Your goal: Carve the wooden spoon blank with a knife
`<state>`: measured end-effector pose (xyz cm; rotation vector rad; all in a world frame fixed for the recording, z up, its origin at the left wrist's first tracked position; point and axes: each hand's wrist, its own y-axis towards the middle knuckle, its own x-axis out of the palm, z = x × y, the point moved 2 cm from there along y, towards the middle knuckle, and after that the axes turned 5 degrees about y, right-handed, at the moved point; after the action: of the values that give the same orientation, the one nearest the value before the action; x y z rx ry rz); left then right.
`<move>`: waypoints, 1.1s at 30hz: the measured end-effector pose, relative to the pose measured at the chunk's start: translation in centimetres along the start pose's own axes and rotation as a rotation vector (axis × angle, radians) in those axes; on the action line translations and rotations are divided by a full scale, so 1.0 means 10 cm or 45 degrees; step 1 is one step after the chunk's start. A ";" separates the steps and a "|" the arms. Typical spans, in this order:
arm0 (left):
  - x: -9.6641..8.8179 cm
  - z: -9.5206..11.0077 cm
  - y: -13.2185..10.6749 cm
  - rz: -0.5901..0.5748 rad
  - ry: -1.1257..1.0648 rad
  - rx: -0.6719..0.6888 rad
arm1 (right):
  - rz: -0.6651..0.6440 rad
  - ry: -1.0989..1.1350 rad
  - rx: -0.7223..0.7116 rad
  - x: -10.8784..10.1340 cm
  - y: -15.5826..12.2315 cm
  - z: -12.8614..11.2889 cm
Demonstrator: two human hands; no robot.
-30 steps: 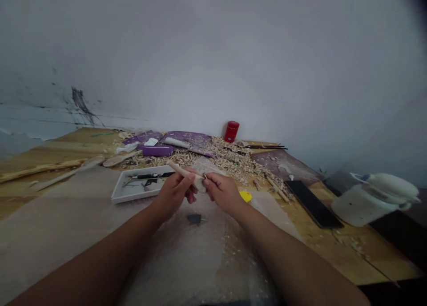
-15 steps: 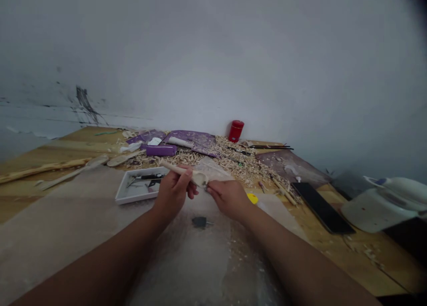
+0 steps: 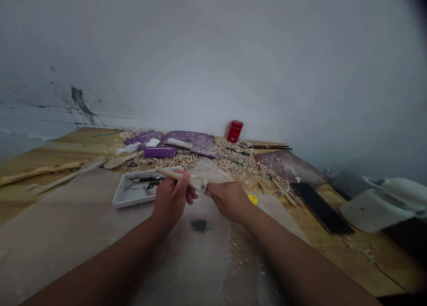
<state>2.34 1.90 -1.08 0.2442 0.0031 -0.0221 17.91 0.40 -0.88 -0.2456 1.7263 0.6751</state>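
Note:
A pale wooden spoon (image 3: 197, 182) is gripped near its neck by my left hand (image 3: 171, 197). Its handle points up and left, and the hollow of the bowl faces up toward me. My right hand (image 3: 230, 200) is closed in a pinch at the bowl's right rim. Whatever those fingertips hold, a small dark bit at most, is too hidden to name. Below both hands, a dark pointed piece with a thin shank (image 3: 200, 226) lies on the translucent sheet (image 3: 173, 270).
Left of my hands sits a white tray (image 3: 133, 203) with small tools. Wood shavings (image 3: 233, 161) cover the back, near a purple roll (image 3: 159, 152) and a red canister (image 3: 235, 131). A black phone (image 3: 322, 208) and a white pot (image 3: 376, 210) stand at right.
The spoon's handle end has dipped and shifted slightly left, with my left hand moving a little left and down. My right hand stays at the bowl's rim.

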 end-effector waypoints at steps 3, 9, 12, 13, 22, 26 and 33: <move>0.00 -0.02 0.01 0.005 0.007 -0.038 | 0.006 -0.034 0.059 -0.02 0.01 0.00; -0.03 -0.07 0.04 0.019 0.025 -0.044 | -0.025 0.018 -0.022 -0.01 0.00 -0.05; -0.04 -0.06 0.05 -0.018 0.080 -0.034 | 0.010 -0.047 0.083 0.01 0.00 -0.06; -0.04 -0.05 0.05 -0.010 0.103 -0.035 | 0.009 -0.045 0.085 0.03 0.01 -0.08; -0.07 -0.01 0.07 0.046 0.240 -0.004 | -0.002 -0.038 0.058 0.06 0.01 -0.10; -0.07 0.00 0.08 0.088 0.155 -0.070 | -0.023 -0.017 -0.032 0.06 0.02 -0.09; -0.03 -0.11 0.12 0.040 -0.088 -0.190 | -0.013 0.005 -0.068 0.02 0.01 -0.09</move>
<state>2.04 3.37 -1.82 0.0945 -0.0673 0.0014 17.11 0.01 -0.98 -0.2930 1.7111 0.7140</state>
